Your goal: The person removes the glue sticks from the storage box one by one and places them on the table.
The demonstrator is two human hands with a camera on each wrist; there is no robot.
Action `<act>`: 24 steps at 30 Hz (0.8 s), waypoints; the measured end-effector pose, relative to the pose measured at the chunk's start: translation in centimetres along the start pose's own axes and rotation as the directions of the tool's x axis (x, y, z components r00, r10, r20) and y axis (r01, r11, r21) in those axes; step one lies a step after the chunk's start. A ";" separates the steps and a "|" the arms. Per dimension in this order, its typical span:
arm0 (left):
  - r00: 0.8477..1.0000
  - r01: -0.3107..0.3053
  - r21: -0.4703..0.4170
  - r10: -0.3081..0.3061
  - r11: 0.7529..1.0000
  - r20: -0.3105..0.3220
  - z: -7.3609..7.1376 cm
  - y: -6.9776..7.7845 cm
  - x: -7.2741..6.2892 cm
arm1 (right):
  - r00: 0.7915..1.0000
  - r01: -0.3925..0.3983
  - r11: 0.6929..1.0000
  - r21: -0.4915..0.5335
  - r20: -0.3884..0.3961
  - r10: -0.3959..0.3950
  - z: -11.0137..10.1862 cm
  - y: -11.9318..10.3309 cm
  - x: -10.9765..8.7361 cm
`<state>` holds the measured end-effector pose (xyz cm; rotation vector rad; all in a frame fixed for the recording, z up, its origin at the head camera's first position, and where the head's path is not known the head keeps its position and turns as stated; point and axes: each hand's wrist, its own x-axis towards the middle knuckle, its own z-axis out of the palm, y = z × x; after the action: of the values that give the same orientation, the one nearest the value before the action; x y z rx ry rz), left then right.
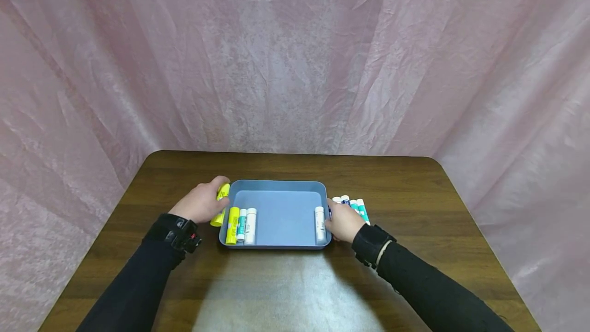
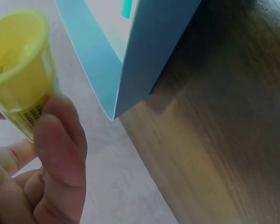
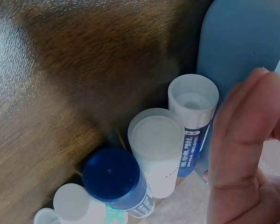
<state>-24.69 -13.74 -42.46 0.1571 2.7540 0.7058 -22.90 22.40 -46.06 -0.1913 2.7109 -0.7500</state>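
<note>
My left hand (image 1: 201, 203) holds a yellow glue stick (image 1: 222, 204) just outside the tray's left side; in the left wrist view its hollow end (image 2: 19, 51) faces the camera. At the tray's right side, my right hand (image 1: 344, 221) has its thumb (image 3: 240, 144) by the rim. Close beside that thumb is a blue glue stick with a white end (image 3: 191, 126). I see no object gripped there. A light-blue tray (image 1: 286, 214) lies between the hands. Inside it, a yellow (image 1: 232, 225), a teal-and-white (image 1: 241, 225) and a white glue stick (image 1: 250, 226) lie at left, another white one (image 1: 320, 225) at right.
Several more glue sticks lie right of the tray, partly behind the right hand, among them a teal one (image 1: 362, 211) and one with a dark blue end (image 3: 111, 177). The brown wooden table (image 1: 276, 291) has a pink curtain (image 1: 286, 65) behind it.
</note>
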 end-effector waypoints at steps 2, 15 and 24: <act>1.000 0.002 0.001 -0.002 1.000 -0.002 -0.1 -0.2 0.1 | 1.000 -0.001 1.000 0.000 0.000 0.001 0.0 0.0 0.0; 0.999 0.030 0.016 -0.030 0.999 0.017 0.2 -1.5 0.5 | 1.000 0.001 1.000 0.001 0.001 -0.001 0.0 0.1 0.1; 0.998 0.053 0.017 -0.053 0.998 0.030 0.3 -1.9 0.6 | 1.000 0.006 1.000 -0.001 -0.004 -0.006 0.0 0.2 0.2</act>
<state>-25.26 -15.14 -43.75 0.0967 2.7249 0.6623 -23.04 22.50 -46.23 -0.1980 2.7156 -0.7510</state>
